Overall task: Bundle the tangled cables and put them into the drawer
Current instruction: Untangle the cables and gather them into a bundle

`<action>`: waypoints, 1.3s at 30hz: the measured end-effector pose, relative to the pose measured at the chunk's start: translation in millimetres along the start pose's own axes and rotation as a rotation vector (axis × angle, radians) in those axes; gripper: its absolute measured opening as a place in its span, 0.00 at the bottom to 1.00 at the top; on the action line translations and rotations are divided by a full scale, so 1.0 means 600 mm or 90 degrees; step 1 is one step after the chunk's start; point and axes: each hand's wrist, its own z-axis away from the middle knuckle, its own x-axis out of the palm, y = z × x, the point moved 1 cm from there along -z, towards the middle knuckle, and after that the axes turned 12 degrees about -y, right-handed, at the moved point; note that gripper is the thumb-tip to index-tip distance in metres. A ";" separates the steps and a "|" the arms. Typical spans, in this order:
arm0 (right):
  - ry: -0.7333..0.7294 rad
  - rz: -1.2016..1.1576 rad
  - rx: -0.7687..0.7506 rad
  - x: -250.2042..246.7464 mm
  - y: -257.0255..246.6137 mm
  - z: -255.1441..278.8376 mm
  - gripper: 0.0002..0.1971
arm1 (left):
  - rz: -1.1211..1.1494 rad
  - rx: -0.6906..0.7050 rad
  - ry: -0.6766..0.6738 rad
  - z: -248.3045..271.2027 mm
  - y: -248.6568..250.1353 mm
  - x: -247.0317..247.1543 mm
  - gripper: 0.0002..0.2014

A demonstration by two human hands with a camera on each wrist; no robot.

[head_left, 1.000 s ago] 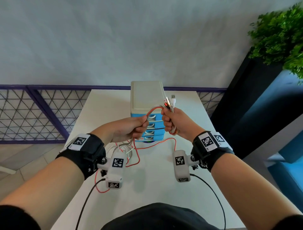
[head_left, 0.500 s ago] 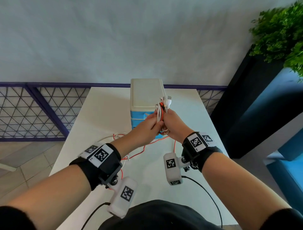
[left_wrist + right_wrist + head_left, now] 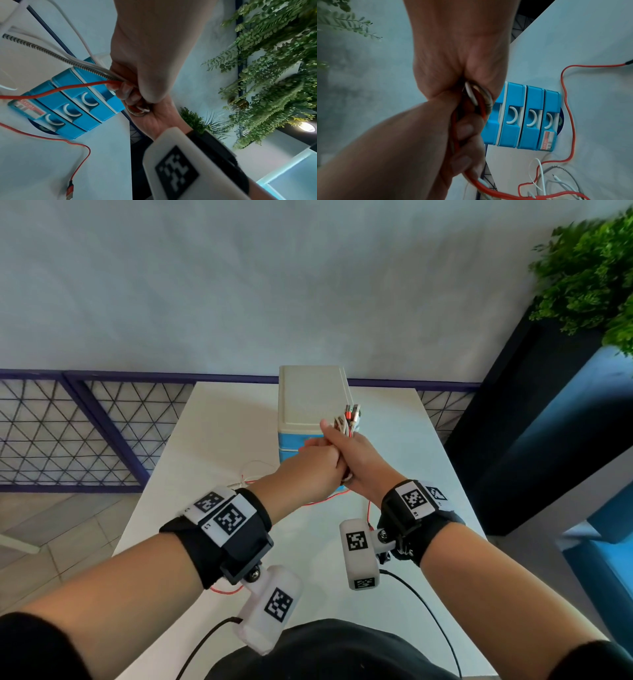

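Red, white and braided grey cables [image 3: 348, 424] are gathered in a folded bunch held up above the table [image 3: 219, 433], just in front of the drawer unit [image 3: 310, 395], which stands at twelve o'clock from the person. The right hand [image 3: 359, 455] is closed in a fist around the bunch, with the plug ends sticking out of the top of the fist toward one o'clock. The left hand [image 3: 313, 469] presses against it from nine o'clock; in the left wrist view its fingers are curled round the red cable [image 3: 56, 90] and the grey and white strands where they enter the bunch.

Judging from this, the bundling is under way but not finished. Several folds are already in the right fist, with a loop [image 3: 478, 96] showing at its lower edge in the right wrist view. Yet long tails trail down to the table: red and white slack lies at about seven o'clock from the hands, and a red plug [image 3: 69, 192] rests flat on the tabletop. That slack has yet to be drawn in and wrapped.

The blue drawers [image 3: 534, 117] I can see all look closed, so one must be opened and the bundle placed inside.
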 end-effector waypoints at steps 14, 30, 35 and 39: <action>0.033 -0.152 -0.076 -0.019 -0.020 -0.023 0.15 | 0.182 0.081 -0.301 0.014 -0.012 -0.022 0.23; 0.019 -0.182 -0.064 -0.022 -0.042 -0.001 0.22 | 0.319 0.184 -0.289 0.014 -0.078 0.034 0.22; 0.027 -0.199 -0.088 -0.047 -0.061 0.010 0.21 | 0.352 0.148 -0.343 0.026 -0.113 0.026 0.24; 0.056 -0.111 -0.056 -0.061 -0.061 0.019 0.19 | 0.391 0.096 -0.198 0.022 -0.122 0.019 0.19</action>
